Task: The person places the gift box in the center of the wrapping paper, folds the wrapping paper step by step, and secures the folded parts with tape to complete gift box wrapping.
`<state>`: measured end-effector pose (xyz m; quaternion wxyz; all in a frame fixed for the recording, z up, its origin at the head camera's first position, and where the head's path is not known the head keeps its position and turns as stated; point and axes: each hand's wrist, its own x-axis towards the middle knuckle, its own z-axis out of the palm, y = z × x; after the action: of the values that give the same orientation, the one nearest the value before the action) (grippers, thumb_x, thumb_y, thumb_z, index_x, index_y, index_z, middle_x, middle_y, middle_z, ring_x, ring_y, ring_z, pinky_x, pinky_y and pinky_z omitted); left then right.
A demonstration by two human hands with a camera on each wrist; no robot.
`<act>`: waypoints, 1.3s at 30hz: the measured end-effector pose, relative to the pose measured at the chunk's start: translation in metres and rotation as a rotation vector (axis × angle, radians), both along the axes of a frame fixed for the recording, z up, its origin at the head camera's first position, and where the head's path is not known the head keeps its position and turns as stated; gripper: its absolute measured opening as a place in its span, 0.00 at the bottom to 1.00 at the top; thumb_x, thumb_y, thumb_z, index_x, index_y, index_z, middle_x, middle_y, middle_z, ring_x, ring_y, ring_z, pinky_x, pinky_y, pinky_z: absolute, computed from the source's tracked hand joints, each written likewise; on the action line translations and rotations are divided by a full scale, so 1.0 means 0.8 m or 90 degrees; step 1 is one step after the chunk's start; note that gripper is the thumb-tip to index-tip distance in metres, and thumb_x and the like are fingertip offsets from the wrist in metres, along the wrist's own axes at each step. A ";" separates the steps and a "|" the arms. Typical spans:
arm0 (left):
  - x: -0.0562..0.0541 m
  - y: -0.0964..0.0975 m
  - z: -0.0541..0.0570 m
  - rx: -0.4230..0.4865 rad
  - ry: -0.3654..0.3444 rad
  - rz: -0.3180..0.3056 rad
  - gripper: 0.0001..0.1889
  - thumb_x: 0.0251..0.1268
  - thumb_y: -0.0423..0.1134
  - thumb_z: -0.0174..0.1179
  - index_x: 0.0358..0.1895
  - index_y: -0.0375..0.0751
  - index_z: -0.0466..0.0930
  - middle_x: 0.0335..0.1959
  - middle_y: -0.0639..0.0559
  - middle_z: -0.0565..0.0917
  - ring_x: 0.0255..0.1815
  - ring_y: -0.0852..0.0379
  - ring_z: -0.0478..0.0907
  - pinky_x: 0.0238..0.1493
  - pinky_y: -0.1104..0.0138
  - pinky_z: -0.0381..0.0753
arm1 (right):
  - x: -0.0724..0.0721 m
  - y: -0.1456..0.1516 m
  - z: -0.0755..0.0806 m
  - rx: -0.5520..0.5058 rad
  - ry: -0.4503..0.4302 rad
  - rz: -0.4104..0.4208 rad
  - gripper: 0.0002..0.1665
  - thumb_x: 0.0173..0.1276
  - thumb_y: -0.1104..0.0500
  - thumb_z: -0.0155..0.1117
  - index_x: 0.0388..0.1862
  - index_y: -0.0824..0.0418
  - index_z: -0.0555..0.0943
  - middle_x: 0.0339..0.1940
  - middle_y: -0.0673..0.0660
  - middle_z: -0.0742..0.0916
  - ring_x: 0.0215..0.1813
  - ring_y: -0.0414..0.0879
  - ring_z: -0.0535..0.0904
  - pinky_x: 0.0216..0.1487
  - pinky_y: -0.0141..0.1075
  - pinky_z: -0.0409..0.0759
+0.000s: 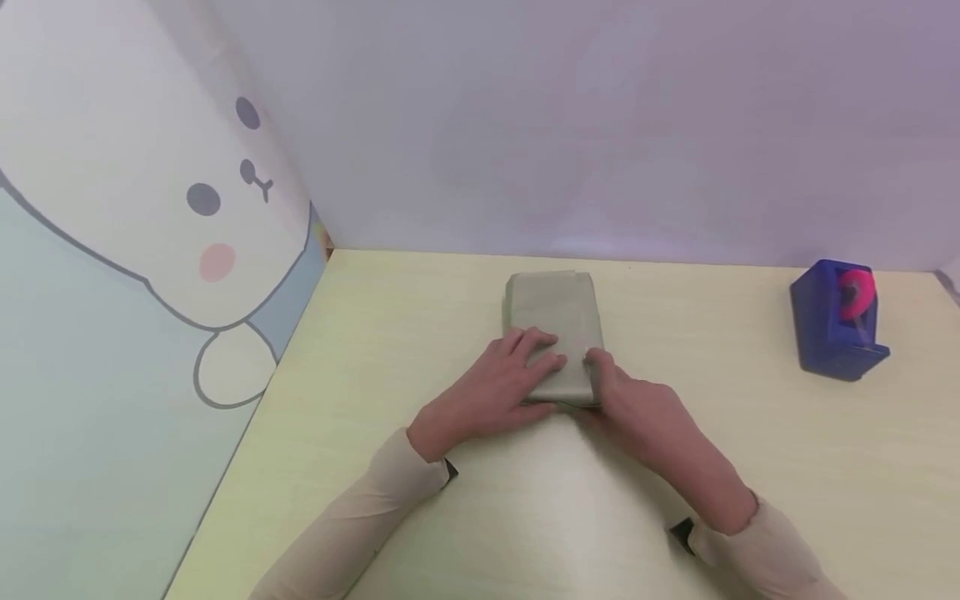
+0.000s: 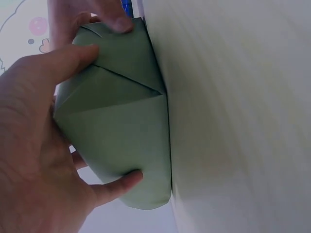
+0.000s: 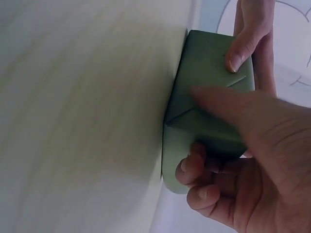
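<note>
A box-shaped package (image 1: pixel 553 304) wrapped in grey-green paper lies flat on the table. My left hand (image 1: pixel 501 385) holds it from the left, fingers spread over the top and thumb on the near end. In the left wrist view, folded paper (image 2: pixel 112 92) makes a slanting flap across that end. My right hand (image 1: pixel 648 417) grips the near right corner, its index finger at the top edge. The right wrist view shows the right thumb (image 3: pixel 218 102), blurred, over the end fold and the other fingers curled beside the package.
A blue tape dispenser (image 1: pixel 821 333) with a pink-cored roll (image 1: pixel 862 292) stands at the right of the pale wooden table (image 1: pixel 360 333). A plain wall (image 1: pixel 480 125) rises behind. On the left is a panel with a cartoon animal (image 1: pixel 150 167).
</note>
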<state>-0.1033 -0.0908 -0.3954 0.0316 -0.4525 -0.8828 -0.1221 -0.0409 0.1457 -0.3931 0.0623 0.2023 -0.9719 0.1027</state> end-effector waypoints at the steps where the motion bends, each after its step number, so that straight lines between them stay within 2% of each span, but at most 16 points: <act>1: 0.000 -0.001 0.000 0.003 -0.005 0.001 0.28 0.72 0.57 0.63 0.70 0.55 0.70 0.76 0.48 0.66 0.70 0.48 0.65 0.63 0.53 0.74 | 0.000 -0.002 0.000 0.002 0.002 0.000 0.39 0.68 0.48 0.75 0.62 0.63 0.62 0.30 0.56 0.81 0.14 0.40 0.65 0.14 0.33 0.65; 4: 0.001 -0.003 0.000 0.004 -0.017 0.007 0.28 0.72 0.57 0.63 0.70 0.54 0.70 0.76 0.47 0.66 0.69 0.48 0.65 0.64 0.52 0.73 | 0.000 -0.002 0.000 -0.008 -0.018 0.000 0.40 0.69 0.42 0.73 0.63 0.62 0.62 0.23 0.52 0.78 0.13 0.39 0.64 0.14 0.32 0.63; 6: 0.001 -0.004 0.000 0.003 -0.022 0.010 0.29 0.72 0.58 0.63 0.71 0.54 0.70 0.76 0.47 0.66 0.69 0.48 0.66 0.65 0.52 0.73 | 0.000 0.002 0.002 -0.035 -0.058 -0.006 0.40 0.70 0.41 0.72 0.65 0.60 0.61 0.19 0.50 0.77 0.14 0.39 0.65 0.16 0.33 0.64; 8: 0.001 -0.004 0.000 0.002 -0.023 0.011 0.29 0.72 0.59 0.63 0.71 0.54 0.70 0.76 0.48 0.66 0.70 0.48 0.66 0.65 0.52 0.74 | 0.000 0.010 0.003 -0.079 -0.099 -0.012 0.41 0.71 0.42 0.71 0.68 0.59 0.60 0.21 0.49 0.80 0.16 0.38 0.67 0.19 0.33 0.67; 13: 0.000 -0.004 0.001 0.000 -0.022 0.008 0.29 0.72 0.59 0.62 0.71 0.55 0.70 0.76 0.48 0.66 0.70 0.49 0.66 0.64 0.53 0.74 | 0.000 0.042 0.004 -0.179 -0.174 -0.044 0.48 0.71 0.39 0.69 0.77 0.56 0.55 0.41 0.48 0.87 0.25 0.33 0.75 0.27 0.31 0.73; 16: 0.000 -0.005 0.002 0.005 -0.022 0.010 0.29 0.72 0.59 0.62 0.71 0.55 0.71 0.76 0.48 0.66 0.69 0.49 0.67 0.64 0.53 0.74 | -0.002 0.062 0.006 -0.205 -0.189 -0.070 0.48 0.73 0.37 0.66 0.79 0.55 0.54 0.46 0.49 0.88 0.28 0.34 0.78 0.30 0.31 0.75; 19: 0.000 -0.006 0.000 0.007 -0.015 0.013 0.29 0.72 0.60 0.62 0.70 0.55 0.71 0.75 0.48 0.67 0.68 0.49 0.67 0.63 0.54 0.74 | -0.004 0.086 0.011 -0.218 -0.146 -0.083 0.40 0.77 0.42 0.63 0.77 0.57 0.60 0.46 0.53 0.89 0.32 0.35 0.80 0.32 0.32 0.76; 21: 0.001 -0.007 -0.002 0.004 -0.009 0.017 0.29 0.72 0.60 0.62 0.71 0.55 0.70 0.75 0.48 0.67 0.68 0.49 0.68 0.62 0.55 0.74 | -0.006 0.105 0.016 -0.228 -0.077 -0.099 0.30 0.79 0.49 0.62 0.72 0.60 0.69 0.44 0.56 0.90 0.33 0.34 0.79 0.31 0.31 0.75; 23: 0.001 -0.007 -0.003 0.003 -0.003 0.017 0.30 0.72 0.60 0.62 0.71 0.54 0.70 0.75 0.48 0.67 0.68 0.49 0.68 0.62 0.55 0.74 | -0.006 0.127 0.020 -0.242 0.016 -0.134 0.20 0.78 0.56 0.62 0.63 0.64 0.78 0.39 0.59 0.90 0.33 0.28 0.75 0.30 0.28 0.72; 26: 0.001 -0.007 -0.002 0.005 -0.002 0.016 0.30 0.72 0.60 0.62 0.71 0.54 0.70 0.75 0.48 0.67 0.68 0.48 0.68 0.62 0.55 0.74 | -0.007 0.163 0.027 -0.270 0.142 -0.241 0.13 0.77 0.61 0.60 0.50 0.67 0.87 0.35 0.64 0.88 0.32 0.19 0.66 0.31 0.26 0.65; 29: 0.001 -0.007 -0.001 0.008 0.000 0.013 0.30 0.72 0.60 0.62 0.71 0.54 0.70 0.75 0.47 0.67 0.68 0.48 0.68 0.62 0.54 0.74 | -0.011 0.199 0.034 -0.293 0.207 -0.379 0.19 0.77 0.59 0.54 0.48 0.68 0.89 0.34 0.66 0.88 0.32 0.16 0.61 0.35 0.32 0.62; 31: 0.001 -0.007 0.000 0.007 0.002 0.013 0.30 0.72 0.60 0.62 0.71 0.54 0.70 0.75 0.47 0.67 0.68 0.48 0.68 0.62 0.55 0.74 | -0.014 0.219 0.038 -0.297 0.200 -0.462 0.23 0.76 0.57 0.50 0.50 0.72 0.87 0.39 0.70 0.87 0.37 0.27 0.68 0.42 0.39 0.63; 32: 0.001 -0.007 0.001 0.005 0.003 0.012 0.30 0.72 0.60 0.62 0.71 0.54 0.70 0.75 0.47 0.67 0.68 0.48 0.68 0.62 0.55 0.74 | -0.014 0.229 0.040 -0.291 0.180 -0.494 0.26 0.77 0.56 0.48 0.52 0.74 0.86 0.43 0.73 0.86 0.39 0.35 0.71 0.43 0.43 0.62; 33: 0.001 -0.007 0.001 0.003 0.004 0.012 0.30 0.72 0.60 0.62 0.71 0.54 0.70 0.75 0.48 0.67 0.68 0.49 0.68 0.62 0.55 0.74 | -0.015 0.239 0.041 -0.283 0.152 -0.517 0.28 0.76 0.57 0.45 0.54 0.76 0.85 0.46 0.74 0.85 0.43 0.45 0.73 0.43 0.47 0.61; 36: 0.000 -0.007 0.001 -0.003 0.003 0.011 0.29 0.73 0.60 0.61 0.71 0.54 0.70 0.76 0.48 0.66 0.68 0.49 0.67 0.61 0.55 0.74 | -0.015 0.263 0.040 -0.239 0.046 -0.542 0.32 0.77 0.55 0.41 0.56 0.83 0.80 0.46 0.79 0.82 0.40 0.62 0.72 0.39 0.49 0.65; 39: 0.000 -0.006 0.002 -0.005 0.003 0.009 0.29 0.73 0.60 0.61 0.71 0.54 0.70 0.76 0.48 0.66 0.68 0.49 0.67 0.62 0.55 0.74 | -0.016 0.283 0.037 -0.208 -0.050 -0.535 0.34 0.78 0.53 0.40 0.57 0.85 0.78 0.43 0.81 0.83 0.35 0.61 0.76 0.29 0.42 0.66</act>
<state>-0.1036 -0.0957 -0.3939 0.0324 -0.4468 -0.8863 -0.1172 -0.0534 0.3718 -0.3637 0.0931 -0.2267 -0.9423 0.2282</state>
